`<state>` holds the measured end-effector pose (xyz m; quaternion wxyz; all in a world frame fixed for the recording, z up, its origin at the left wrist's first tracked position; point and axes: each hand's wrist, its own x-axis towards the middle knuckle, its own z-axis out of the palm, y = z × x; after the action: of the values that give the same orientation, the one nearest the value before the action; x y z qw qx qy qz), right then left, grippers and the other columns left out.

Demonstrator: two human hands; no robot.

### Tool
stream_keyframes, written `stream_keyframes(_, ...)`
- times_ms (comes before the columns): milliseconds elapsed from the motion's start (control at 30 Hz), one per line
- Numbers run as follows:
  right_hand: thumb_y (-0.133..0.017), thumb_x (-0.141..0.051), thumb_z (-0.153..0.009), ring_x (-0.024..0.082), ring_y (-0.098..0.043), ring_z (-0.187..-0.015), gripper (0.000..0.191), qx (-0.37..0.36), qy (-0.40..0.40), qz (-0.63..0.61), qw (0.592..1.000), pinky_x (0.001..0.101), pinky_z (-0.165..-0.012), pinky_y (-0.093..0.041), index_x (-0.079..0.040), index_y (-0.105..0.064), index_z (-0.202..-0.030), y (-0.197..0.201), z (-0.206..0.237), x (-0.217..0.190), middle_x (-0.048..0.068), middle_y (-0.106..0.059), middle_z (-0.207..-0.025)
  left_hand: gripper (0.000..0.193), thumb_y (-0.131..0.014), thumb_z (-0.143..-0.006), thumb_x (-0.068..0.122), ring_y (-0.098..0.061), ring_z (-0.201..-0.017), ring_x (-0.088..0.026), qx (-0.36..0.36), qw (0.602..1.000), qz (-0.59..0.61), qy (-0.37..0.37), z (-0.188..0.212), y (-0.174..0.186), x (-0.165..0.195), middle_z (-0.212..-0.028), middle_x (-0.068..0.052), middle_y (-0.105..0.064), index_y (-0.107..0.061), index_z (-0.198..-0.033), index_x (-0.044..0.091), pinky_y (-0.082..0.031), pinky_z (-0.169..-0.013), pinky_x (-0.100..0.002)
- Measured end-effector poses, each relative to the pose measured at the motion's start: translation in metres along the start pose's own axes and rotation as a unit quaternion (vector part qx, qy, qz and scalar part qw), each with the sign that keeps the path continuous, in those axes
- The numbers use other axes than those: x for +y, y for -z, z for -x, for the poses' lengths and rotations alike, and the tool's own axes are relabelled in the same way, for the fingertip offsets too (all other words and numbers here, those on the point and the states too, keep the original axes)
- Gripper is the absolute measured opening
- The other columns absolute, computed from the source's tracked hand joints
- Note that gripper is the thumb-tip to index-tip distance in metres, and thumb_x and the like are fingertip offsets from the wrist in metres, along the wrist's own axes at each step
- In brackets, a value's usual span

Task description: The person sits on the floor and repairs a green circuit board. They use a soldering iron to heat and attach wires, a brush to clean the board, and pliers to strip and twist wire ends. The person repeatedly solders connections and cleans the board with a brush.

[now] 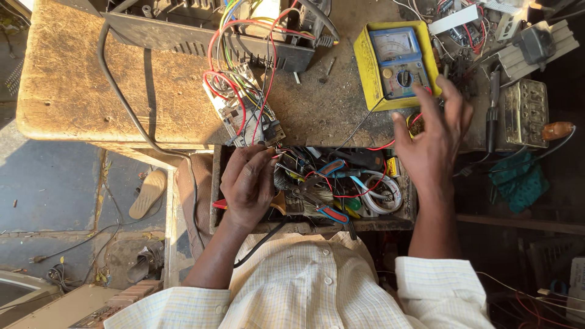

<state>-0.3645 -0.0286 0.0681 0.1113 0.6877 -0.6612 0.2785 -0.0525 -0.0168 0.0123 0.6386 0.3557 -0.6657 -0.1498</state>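
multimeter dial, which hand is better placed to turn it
Right. The right hand hovers open beside the yellow multimeter; the left hand is at the circuit board wires.

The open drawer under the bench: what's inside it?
The drawer holds blue-handled pliers, a coil of white cable and tangled wires. The left hand covers its left part; deeper layers are hidden.

I saw the yellow-cased analog multimeter (396, 64) lying face-up on the worn bench, and the wired circuit board (244, 116) overhanging the open tool drawer (405, 210).
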Motion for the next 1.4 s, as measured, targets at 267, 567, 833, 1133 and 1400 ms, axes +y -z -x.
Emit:
stream_keyframes(267,-0.081,0.008,-0.094,0.033,-0.059,-0.131,0.02,0.059,0.089,-0.006,0.994,0.0443,-0.113,-0.049,0.0,-0.074,-0.111,-0.009,-0.027,-0.001,0.01,-0.066,-0.128,0.026,-0.076,-0.09,-0.012,-0.07,-0.092,-0.03,0.006,0.999,-0.016,-0.03,0.001,0.0,-0.006,-0.104,-0.02,-0.068,-0.063,-0.112,-0.004,-0.057,-0.077,-0.036)
stream_keyframes(567,-0.078,0.014,-0.091,0.03,-0.063,-0.126,0.022,0.104,0.135,0.017,0.985,0.0405,-0.108,-0.054,0.004,-0.075,-0.111,-0.021,-0.066,0.032,0.011,-0.071,-0.118,0.023,-0.074,-0.091,-0.012,-0.071,-0.094,-0.031,0.024,1.0,-0.012,0.013,0.008,-0.001,-0.011,-0.105,-0.021,-0.069,-0.064,-0.11,-0.005,-0.058,-0.081,-0.036)
stream_keyframes(833,-0.078,0.017,-0.085,0.032,-0.062,-0.12,0.028,0.093,0.138,0.021,0.986,0.0419,-0.102,-0.053,0.005,-0.075,-0.11,-0.049,-0.101,0.054,0.013,-0.07,-0.122,0.021,-0.072,-0.092,-0.011,-0.07,-0.096,-0.03,0.011,0.999,0.008,0.047,0.013,-0.001,-0.017,-0.106,-0.021,-0.069,-0.065,-0.112,-0.006,-0.057,-0.084,-0.036)
stream_keyframes(1133,-0.07,0.015,-0.093,0.033,-0.065,-0.118,0.038,0.113,0.108,0.0,0.988,0.0432,-0.099,-0.056,0.004,-0.064,-0.128,-0.004,-0.077,0.04,0.018,-0.064,-0.128,0.019,-0.074,-0.093,-0.01,-0.069,-0.094,-0.027,0.004,0.999,-0.004,0.042,0.013,-0.001,-0.015,-0.105,-0.019,-0.068,-0.065,-0.109,-0.004,-0.056,-0.08,-0.033)
stream_keyframes(1400,-0.074,-0.004,-0.109,0.025,-0.071,-0.1,0.032,0.14,-0.225,0.032,0.964,0.0388,-0.074,-0.057,-0.001,-0.063,-0.139,0.057,0.031,0.087,0.018,-0.065,-0.124,0.02,-0.07,-0.097,-0.015,-0.07,-0.1,-0.028,0.005,0.999,-0.018,0.05,0.025,-0.003,-0.015,-0.109,-0.02,-0.069,-0.066,-0.114,-0.004,-0.057,-0.084,-0.033)
